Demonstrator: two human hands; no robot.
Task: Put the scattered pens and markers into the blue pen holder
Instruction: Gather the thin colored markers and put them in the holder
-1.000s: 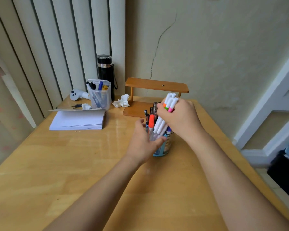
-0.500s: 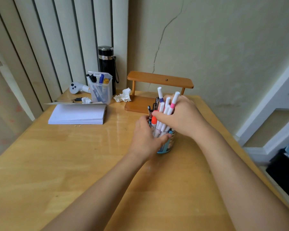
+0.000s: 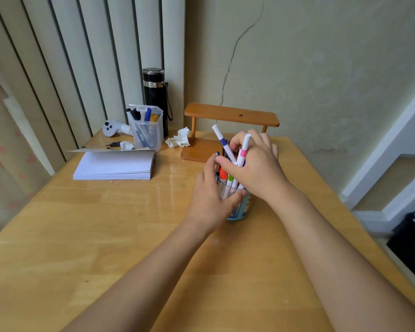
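Observation:
The blue pen holder (image 3: 243,209) stands on the wooden table (image 3: 106,236), mostly hidden by my hands. My left hand (image 3: 210,200) wraps around its near left side and grips it. My right hand (image 3: 254,164) is over the holder's top, fingers closed on a bunch of white markers (image 3: 233,180) whose lower ends are inside the holder. A blue-banded marker (image 3: 222,142) and a pink-banded marker (image 3: 244,147) stick up between my fingers. Orange and green caps show lower, inside the holder.
A wooden shelf stand (image 3: 230,116) sits just behind the holder. To the left are crumpled tissue (image 3: 180,140), a clear box with pens (image 3: 147,128), a black bottle (image 3: 155,97), a white controller (image 3: 113,127) and a paper stack (image 3: 115,165). The table's right edge is near.
My right hand has moved down with the bunch of markers, pushing them deeper into the holder. The markers have fanned apart. My left hand has stayed on the holder.

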